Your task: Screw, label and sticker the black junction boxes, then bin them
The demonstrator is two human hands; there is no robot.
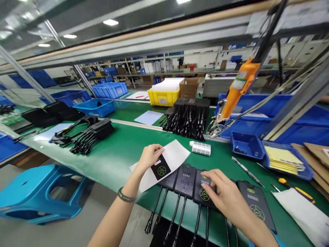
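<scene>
My left hand [151, 156] is closed in a pinch at the top edge of a black label [162, 170] with a green ring of symbols. Beneath that label lies a white backing sheet [177, 152], tilted over the row of boxes. My right hand [226, 192], thumb and fingers apart, rests over a black control box [197, 187] bearing a similar label. Between the two hands is a control box without a label [185, 181], its display and buttons bare. Another labelled box [257, 202] sits right of my right hand. Black cables [177, 216] hang over the bench edge.
A white roll of stickers [200, 148] lies behind the boxes. An orange electric screwdriver [238, 85] hangs at right. More cabled boxes [191, 109] are stacked behind. Blue bins [246, 144], a yellow-handled screwdriver [295, 190] and tweezers [248, 170] lie right; a blue stool [38, 192] stands left.
</scene>
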